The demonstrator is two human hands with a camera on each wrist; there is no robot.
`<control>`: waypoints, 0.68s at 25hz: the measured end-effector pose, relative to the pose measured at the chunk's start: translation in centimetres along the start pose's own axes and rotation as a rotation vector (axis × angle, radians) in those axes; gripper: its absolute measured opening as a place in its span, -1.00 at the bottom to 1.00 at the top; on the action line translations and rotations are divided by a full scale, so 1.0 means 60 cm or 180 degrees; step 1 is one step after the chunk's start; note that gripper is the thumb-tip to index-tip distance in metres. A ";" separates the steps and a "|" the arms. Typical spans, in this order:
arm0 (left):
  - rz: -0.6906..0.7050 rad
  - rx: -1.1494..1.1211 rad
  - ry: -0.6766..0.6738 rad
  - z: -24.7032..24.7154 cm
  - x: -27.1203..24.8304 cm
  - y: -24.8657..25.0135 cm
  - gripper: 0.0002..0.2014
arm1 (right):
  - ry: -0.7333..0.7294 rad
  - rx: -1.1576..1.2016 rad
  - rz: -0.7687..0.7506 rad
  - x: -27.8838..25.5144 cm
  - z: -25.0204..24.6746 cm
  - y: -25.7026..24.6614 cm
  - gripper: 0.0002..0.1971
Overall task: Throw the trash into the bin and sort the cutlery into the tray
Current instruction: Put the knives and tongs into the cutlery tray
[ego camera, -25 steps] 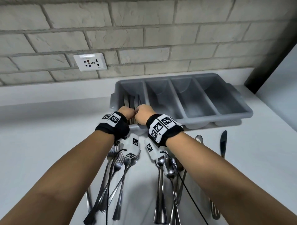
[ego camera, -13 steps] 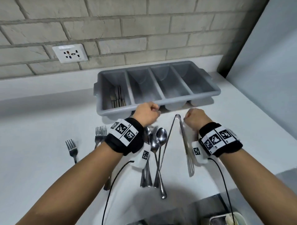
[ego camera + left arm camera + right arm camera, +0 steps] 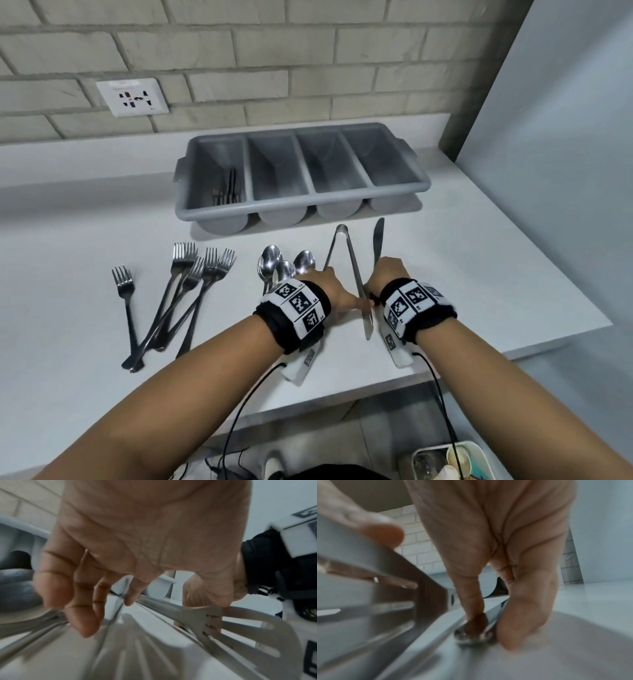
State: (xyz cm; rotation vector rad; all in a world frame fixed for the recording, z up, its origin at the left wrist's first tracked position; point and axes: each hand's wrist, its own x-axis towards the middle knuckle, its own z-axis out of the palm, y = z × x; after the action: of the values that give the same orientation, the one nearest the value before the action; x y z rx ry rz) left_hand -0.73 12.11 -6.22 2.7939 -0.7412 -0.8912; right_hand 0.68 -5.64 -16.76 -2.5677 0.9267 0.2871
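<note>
Both hands are working just in front of the tray (image 3: 394, 186), which is sitting at the back of the desk (image 3: 68, 274) against the brick wall. The left hand (image 3: 334, 291) is reaching onto the tongs (image 3: 352, 270), thumb on top of the slotted paddle and a fingertip underneath, so it is pinching one leg while the other leg is lying flat on the desk. The right hand (image 3: 387, 274) is pinching the handle end of the knife (image 3: 377, 240), whose blade is pointing at the tray. Left of the tongs, three spoons (image 3: 284, 265) are bunched together, and further left the forks (image 3: 191, 291) are fanned out, one fork (image 3: 124, 291) lying apart; a few forks (image 3: 227, 192) are already sitting in the tray's leftmost compartment, and the other three are showing nothing. A bin (image 3: 448, 462) is peeking in below the desk edge. The risk, as I read it: the hands are crowding each other, so lifting both pieces at once could knock wrists together, and a light pinch on smooth steel could let the knife or tongs slip. The tongs could also spring wide and sweep the spoons.
</note>
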 end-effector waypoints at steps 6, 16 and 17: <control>-0.0266 -0.0093 -0.0001 0.002 -0.029 0.029 0.13 | -0.0060 0.0493 0.0070 -0.016 -0.001 0.011 -0.85; -0.0363 -0.1263 0.0651 -0.011 -0.064 0.004 -0.10 | -0.0058 0.0803 -0.0479 -0.018 0.038 0.081 -0.89; -0.0324 -0.1427 0.0659 -0.017 -0.072 -0.006 -0.18 | -0.0039 0.0768 -0.0527 -0.030 0.035 0.084 -0.90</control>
State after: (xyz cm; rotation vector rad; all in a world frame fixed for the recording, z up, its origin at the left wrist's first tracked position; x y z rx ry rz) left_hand -3.05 14.52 -3.24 2.4842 -0.3213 -0.6669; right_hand -4.04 -7.26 -19.55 -2.3975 0.6924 0.1344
